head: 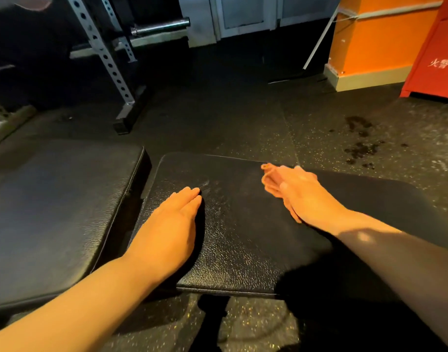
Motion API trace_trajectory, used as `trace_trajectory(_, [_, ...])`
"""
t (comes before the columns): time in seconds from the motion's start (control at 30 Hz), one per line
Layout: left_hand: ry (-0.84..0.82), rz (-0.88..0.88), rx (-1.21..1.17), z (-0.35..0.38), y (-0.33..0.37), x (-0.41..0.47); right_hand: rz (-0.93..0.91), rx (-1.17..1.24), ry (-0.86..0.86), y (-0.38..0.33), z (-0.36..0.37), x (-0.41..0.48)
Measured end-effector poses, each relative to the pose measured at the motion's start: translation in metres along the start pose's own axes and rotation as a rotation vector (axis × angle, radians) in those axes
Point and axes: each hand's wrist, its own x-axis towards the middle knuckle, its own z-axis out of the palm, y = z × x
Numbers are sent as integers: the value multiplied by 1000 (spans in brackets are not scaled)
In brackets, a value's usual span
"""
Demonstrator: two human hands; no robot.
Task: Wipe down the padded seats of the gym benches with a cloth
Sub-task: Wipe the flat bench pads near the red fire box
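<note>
Wiping the black textured padded seat point(243, 224) with a small orange cloth point(270, 182)

Nearest, the left hand point(169, 224) lies flat on the seat's left part, fingers straight and together. Further off to the right, the right hand point(304, 193) presses the cloth down at the far edge, fingers extended over it, bit blurry. Another black padded bench section point(60, 204) sits just left. Far left there's a grey perforated steel rack point(111, 62), far right an orange wall point(378, 34).

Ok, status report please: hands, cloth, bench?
Left hand flat on seat pad. Right hand presses orange cloth near far edge. Nothing in the way.
</note>
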Motion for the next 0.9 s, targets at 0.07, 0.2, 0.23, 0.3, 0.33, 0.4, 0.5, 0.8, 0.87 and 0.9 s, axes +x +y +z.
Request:
trace_trajectory(0.07, [-5, 2, 13, -6, -1, -5, 263, -238, 107, -20, 11, 25])
trace_trajectory(0.2, [9, -17, 64, -12, -9, -18, -20, -140, 103, -90, 49, -7])
trace_trajectory(0.23, [13, -16, 72, -12, -10, -21, -149, -87, 21, -93, 54, -28])
trace_trajectory(0.3, [22, -31, 69, -13, -11, -23, -360, -115, -80, -76, 43, -45])
trace_trajectory(0.33, [24, -43, 61, -13, -9, -24, -408, -133, -106, -65, 36, -41])
trace_trajectory(0.4, [31, -56, 56, -13, -7, -24, -325, -88, -83, -60, 25, -22])
trace_trajectory(0.5, [43, -84, 52, -11, -4, -26, -112, 68, 33, -74, 39, 18])
trace_trajectory(0.8, [96, -170, -51, -15, -3, -25, -291, -67, -112, -73, 32, 12])
trace_trajectory(0.87, [97, -170, -62, -14, -4, -26, 11, -128, -28, -68, 39, 46])
trace_trajectory(0.9, [98, -177, -68, -14, -5, -26, 105, -218, 21, -76, 49, 54])
